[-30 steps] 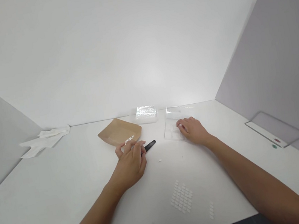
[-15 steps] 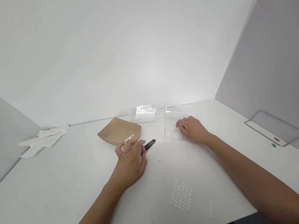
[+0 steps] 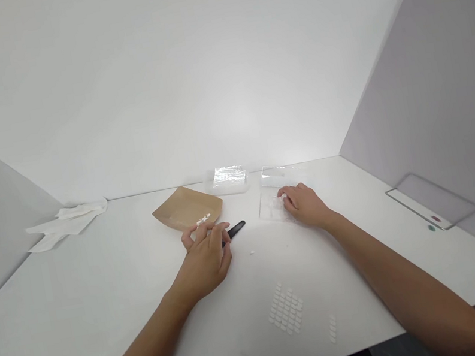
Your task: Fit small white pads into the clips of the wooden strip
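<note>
My left hand [image 3: 207,256] is closed around a slim black tool [image 3: 237,228] with a rounded end; its other end is hidden by the fingers. This hand sits at the front edge of a brown paper tray [image 3: 185,205], which holds small white pieces [image 3: 203,219]. My right hand [image 3: 306,204] is bent over a clear plastic box [image 3: 270,208] with its hinged lid [image 3: 280,175] raised behind. A small white piece [image 3: 284,195] shows at its pinched fingertips. Several white pieces [image 3: 285,309] lie in close rows on the table, with a short separate row [image 3: 332,329] to their right.
One loose white piece [image 3: 252,252] lies between my hands. Clear plastic-wrapped packs [image 3: 229,180] stand at the back wall. White paper towels [image 3: 71,221] lie at the left. A wire frame [image 3: 432,200] stands by the right partition, near a small green disc [image 3: 431,227].
The whole view has shifted slightly. My right fingers have moved a little over the clear box, and the white piece at their tips shows more plainly. My left hand keeps its hold.
</note>
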The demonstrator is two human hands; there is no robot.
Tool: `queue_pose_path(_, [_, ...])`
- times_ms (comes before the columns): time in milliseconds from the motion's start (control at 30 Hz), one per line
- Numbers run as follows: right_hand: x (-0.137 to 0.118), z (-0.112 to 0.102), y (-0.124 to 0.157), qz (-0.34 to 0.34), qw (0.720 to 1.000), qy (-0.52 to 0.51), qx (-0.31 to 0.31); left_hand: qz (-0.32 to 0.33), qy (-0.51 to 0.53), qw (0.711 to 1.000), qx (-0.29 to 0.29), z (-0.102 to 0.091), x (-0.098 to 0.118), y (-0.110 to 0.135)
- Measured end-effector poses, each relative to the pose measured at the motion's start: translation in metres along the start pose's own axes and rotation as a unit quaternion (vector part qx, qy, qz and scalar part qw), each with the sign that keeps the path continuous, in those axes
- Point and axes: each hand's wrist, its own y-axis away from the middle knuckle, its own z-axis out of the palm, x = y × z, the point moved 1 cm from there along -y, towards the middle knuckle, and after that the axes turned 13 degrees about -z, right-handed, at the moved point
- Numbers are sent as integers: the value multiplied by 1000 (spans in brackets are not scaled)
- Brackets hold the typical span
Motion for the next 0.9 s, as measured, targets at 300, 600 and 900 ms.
queue_pose_path(300, [4,0,0,-11,1000,-13,-3,6,-3,1000,8,1,-1,0])
queue_pose_path(600, [8,0,0,-32,999,-34,9,5,-5,1000,2,-1,0,0])
queue_pose_path(900, [15,5,-3,-46,995,-35,76,0,-8,1000,1,0,-2,0])
